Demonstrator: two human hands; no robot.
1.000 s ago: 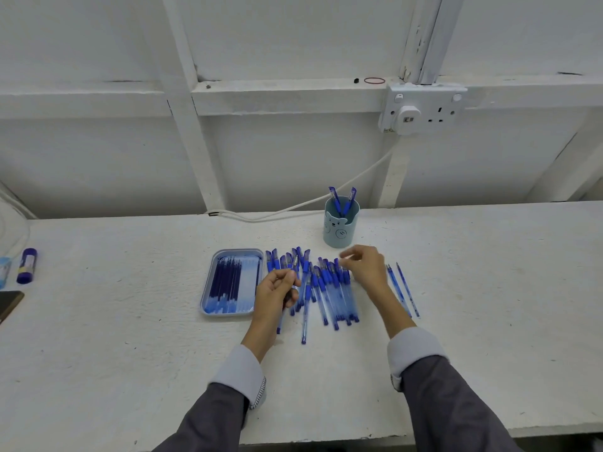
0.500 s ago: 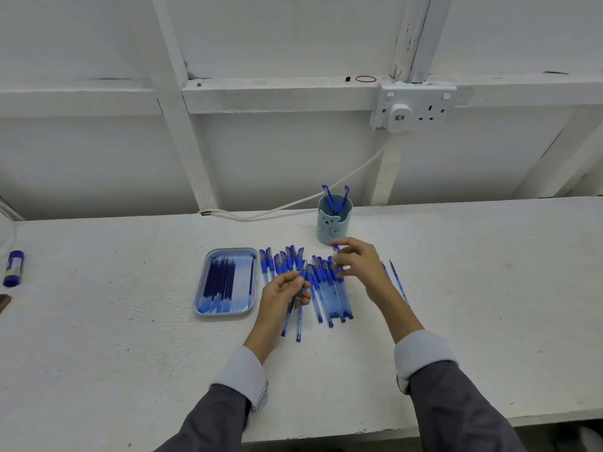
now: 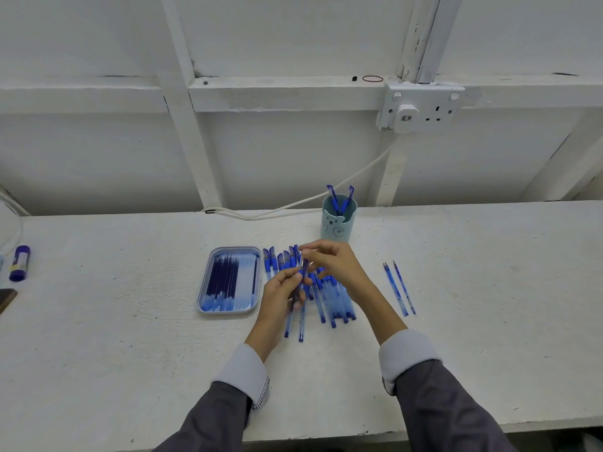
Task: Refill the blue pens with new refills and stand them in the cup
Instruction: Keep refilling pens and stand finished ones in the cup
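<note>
Several blue pens (image 3: pixel 329 298) lie in a row on the white bench. My left hand (image 3: pixel 283 292) grips one blue pen (image 3: pixel 304 270) upright above that row. My right hand (image 3: pixel 332 261) pinches the top end of the same pen with thumb and fingertips. A light blue cup (image 3: pixel 337 223) with a bear face stands behind the row and holds two blue pens (image 3: pixel 339 199). A grey tray (image 3: pixel 228 309) left of the row holds several dark blue refills (image 3: pixel 223 275). Two loose refills (image 3: pixel 399 288) lie to the right of the row.
A white cable (image 3: pixel 293 203) runs along the back of the bench from a wall socket (image 3: pixel 421 107). A blue glue stick (image 3: pixel 19 263) and a dark object (image 3: pixel 5 300) lie at the far left edge. The front bench edge (image 3: pixel 326 435) is near my sleeves.
My left hand has lifted its pen off the row and raised it upright. My right hand moved left from the row and took hold of that pen's top end.
</note>
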